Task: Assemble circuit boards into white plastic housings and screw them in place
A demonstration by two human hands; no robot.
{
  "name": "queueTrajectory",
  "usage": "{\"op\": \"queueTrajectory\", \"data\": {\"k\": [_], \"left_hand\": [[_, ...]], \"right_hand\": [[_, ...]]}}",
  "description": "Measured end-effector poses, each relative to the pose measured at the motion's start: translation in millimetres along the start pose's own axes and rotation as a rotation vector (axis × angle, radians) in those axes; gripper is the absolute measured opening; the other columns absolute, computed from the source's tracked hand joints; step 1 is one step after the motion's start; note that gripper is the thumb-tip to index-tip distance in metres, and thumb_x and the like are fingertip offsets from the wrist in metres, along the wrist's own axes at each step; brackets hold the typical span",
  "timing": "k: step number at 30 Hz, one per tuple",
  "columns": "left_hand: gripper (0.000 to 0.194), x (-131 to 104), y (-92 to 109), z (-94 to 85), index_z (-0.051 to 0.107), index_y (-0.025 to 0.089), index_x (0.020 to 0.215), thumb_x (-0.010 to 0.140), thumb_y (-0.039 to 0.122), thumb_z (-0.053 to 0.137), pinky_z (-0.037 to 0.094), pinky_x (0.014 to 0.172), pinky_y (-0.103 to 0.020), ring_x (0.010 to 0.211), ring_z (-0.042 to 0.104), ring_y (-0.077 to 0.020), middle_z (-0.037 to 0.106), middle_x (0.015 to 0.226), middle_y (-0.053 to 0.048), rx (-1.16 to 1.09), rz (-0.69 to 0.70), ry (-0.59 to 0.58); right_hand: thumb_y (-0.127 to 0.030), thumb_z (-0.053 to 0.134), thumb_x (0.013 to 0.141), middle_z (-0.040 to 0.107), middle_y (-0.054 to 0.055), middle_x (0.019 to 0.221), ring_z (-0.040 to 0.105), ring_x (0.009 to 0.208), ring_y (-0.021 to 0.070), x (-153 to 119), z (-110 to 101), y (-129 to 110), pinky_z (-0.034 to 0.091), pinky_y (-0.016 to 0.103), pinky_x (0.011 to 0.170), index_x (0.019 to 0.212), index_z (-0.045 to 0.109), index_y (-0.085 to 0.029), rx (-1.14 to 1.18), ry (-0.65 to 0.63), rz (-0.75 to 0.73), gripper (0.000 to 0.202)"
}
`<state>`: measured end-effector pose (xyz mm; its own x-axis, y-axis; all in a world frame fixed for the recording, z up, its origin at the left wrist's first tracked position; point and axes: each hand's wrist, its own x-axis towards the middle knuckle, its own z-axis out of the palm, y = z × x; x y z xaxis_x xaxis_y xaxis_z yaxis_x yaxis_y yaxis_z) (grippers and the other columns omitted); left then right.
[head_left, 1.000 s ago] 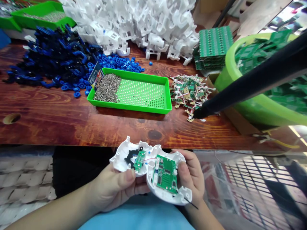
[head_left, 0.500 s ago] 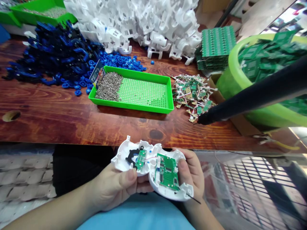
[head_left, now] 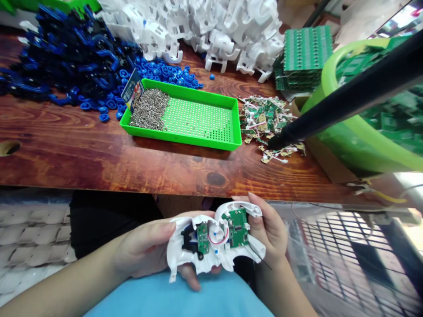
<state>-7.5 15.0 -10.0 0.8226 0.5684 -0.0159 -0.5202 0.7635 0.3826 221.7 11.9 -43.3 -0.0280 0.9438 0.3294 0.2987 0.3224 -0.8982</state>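
Observation:
Between my hands, in front of the table edge, are two white plastic shell halves with their insides facing up. My left hand (head_left: 148,246) grips the left shell half (head_left: 176,259), which carries a black and blue part and a small green circuit board (head_left: 202,237). Around the outer end of the right shell half (head_left: 228,259) my right hand (head_left: 269,229) is closed; a larger green circuit board (head_left: 238,226) sits in it. A thin red and white wire (head_left: 218,242) loops between the two boards. The halves lie side by side, touching or nearly so.
A green tray (head_left: 205,143) with many small screws (head_left: 150,108) stands on the wooden table (head_left: 66,149). Behind are blue-black parts (head_left: 76,57), blue rings (head_left: 165,72) and white shells (head_left: 198,26). Wired boards (head_left: 264,116), a black pole (head_left: 330,105) and a green tub (head_left: 346,141) are at right.
Both shell halves have been turned in my hands, the left one most, and its board now stands upright in view. My left thumb has shifted to the shell's upper left edge.

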Motion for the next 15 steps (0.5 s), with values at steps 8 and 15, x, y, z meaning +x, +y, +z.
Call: {"op": "queueTrajectory", "data": {"k": [8,15], "left_hand": [[0.057,1.2,-1.1,0.5,0.043,0.016,0.135,0.085,0.042,0.053,0.054,0.077,-0.031,0.11,0.061,-0.0289,0.062,0.124,-0.017,0.018,-0.008,-0.007],[0.054,1.3,-0.8,1.8,0.045,0.018,0.134,0.086,0.043,0.052,0.054,0.079,-0.03,0.109,0.061,-0.0273,0.064,0.121,-0.015,0.024,-0.007,-0.004]], "right_hand": [[-0.026,0.048,0.091,0.067,0.003,0.106,0.065,0.086,0.018,2.1,-2.0,0.2,0.054,0.034,0.073,0.125,0.052,-0.035,0.037,-0.026,-0.006,0.035],[-0.024,0.048,0.091,0.067,0.004,0.104,0.065,0.086,0.0182,1.5,-2.7,1.4,0.054,0.034,0.073,0.125,0.053,-0.033,0.007,-0.026,-0.006,0.036]]}}
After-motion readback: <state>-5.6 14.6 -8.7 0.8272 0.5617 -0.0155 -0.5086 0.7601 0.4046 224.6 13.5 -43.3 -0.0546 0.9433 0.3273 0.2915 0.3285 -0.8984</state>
